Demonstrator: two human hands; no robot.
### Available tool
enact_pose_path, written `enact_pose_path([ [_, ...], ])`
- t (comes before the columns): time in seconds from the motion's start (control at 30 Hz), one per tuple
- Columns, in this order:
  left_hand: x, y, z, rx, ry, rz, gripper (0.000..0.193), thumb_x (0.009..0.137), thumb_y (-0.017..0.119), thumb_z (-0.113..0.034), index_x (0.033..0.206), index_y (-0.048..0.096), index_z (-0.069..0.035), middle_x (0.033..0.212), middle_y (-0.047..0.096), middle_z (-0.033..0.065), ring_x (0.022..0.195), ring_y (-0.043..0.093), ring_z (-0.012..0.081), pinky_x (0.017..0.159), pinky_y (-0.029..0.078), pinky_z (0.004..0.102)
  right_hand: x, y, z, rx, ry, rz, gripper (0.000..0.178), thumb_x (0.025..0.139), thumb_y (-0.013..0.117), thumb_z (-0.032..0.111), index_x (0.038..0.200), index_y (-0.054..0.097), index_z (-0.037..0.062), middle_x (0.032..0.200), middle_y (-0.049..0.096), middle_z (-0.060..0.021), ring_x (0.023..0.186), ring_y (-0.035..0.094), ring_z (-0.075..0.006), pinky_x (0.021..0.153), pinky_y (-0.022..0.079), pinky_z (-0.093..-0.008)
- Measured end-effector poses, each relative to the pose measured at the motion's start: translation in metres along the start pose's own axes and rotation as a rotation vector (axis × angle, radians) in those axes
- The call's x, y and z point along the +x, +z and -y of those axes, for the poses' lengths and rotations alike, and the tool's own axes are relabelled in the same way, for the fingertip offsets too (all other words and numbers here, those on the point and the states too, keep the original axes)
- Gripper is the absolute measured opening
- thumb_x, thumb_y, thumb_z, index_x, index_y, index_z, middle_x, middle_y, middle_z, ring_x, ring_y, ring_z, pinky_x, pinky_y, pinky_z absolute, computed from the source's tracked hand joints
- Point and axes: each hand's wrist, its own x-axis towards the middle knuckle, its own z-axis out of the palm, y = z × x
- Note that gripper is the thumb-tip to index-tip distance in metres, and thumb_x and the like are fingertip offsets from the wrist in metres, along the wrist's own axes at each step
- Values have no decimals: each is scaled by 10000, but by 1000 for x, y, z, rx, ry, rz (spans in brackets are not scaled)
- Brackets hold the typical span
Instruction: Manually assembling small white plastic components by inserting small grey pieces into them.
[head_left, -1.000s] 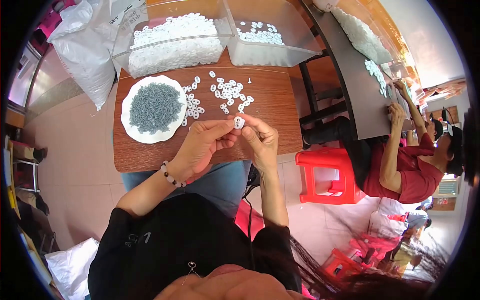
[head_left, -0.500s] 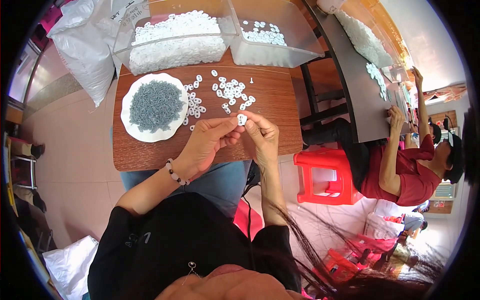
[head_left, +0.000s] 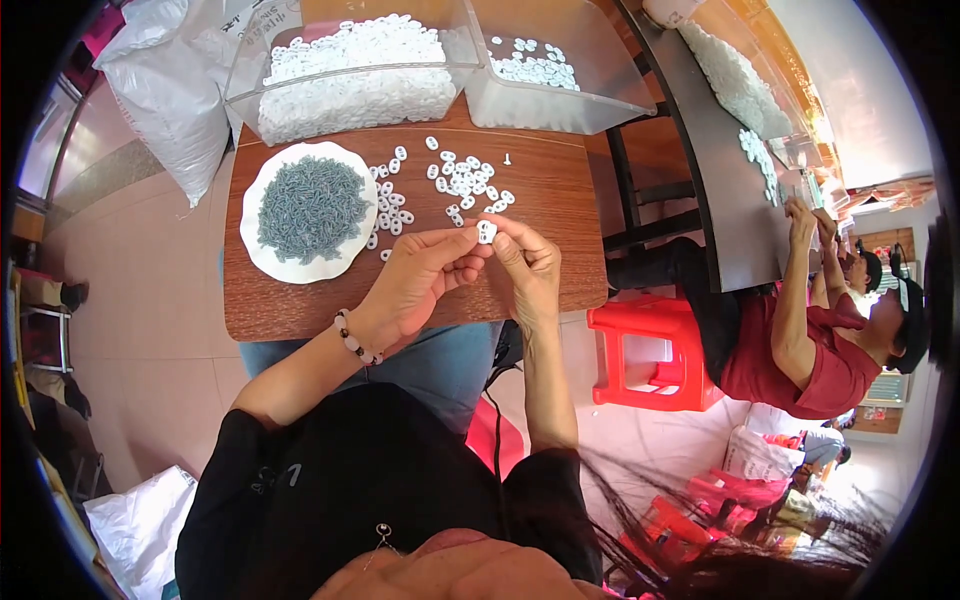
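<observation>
A small white oval plastic piece with two holes (head_left: 486, 232) is pinched between my two hands above the near part of the wooden table. My left hand (head_left: 425, 275), with a beaded bracelet at its wrist, closes thumb and forefinger on its left side. From the right, my right hand (head_left: 528, 265) grips the same piece with thumb and forefinger. Beyond my hands lie loose white two-hole pieces (head_left: 465, 180) in a scattered group, and another group (head_left: 390, 205) beside the plate. A white scalloped plate (head_left: 262, 255) holds a heap of small grey-blue rods (head_left: 312, 210).
A clear bin (head_left: 350, 105) full of white pieces stands at the back, beside a second bin (head_left: 550, 105) with fewer. The wooden table (head_left: 290, 315) ends near my lap. To the right are a red stool (head_left: 655, 355) and a person in red at a dark table (head_left: 740, 235).
Both hands still hold the white piece, with only a slight shift of the fingers. The view has shifted slightly. On the right, the other person's raised arm has come down toward the dark table.
</observation>
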Motion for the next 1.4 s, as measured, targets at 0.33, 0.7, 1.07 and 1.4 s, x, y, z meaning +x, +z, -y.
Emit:
enact_pose_path([
  [0.33,27,10,2,114,106,28,207,923,611,-188,1014,678,-16,870,663,17,752,576,59,710,479,207,11,-2,10,-45,-136,-82,232,917,604,99,1106,645,-29,1033,680,-100,883,624,-115,799,489,-242],
  [0.7,38,11,4,237,212,48,209,927,606,-191,969,684,-2,818,645,4,729,558,53,686,465,200,16,-7,2,-16,-119,-123,257,911,611,103,1124,627,-41,1057,673,-124,909,624,-127,821,486,-245],
  [1.07,38,2,3,214,158,40,221,926,609,-201,984,689,-3,841,664,19,738,570,61,688,478,212,17,-4,-8,46,-91,-139,258,929,587,97,1146,616,-40,982,668,-65,834,602,-94,765,489,-229],
  [1.4,34,-3,0,235,151,53,236,931,603,-219,996,683,-7,847,660,13,726,555,53,687,472,206,22,-5,6,-38,-40,-53,213,907,615,75,1079,637,-47,1040,673,-113,885,641,-131,807,511,-250],
])
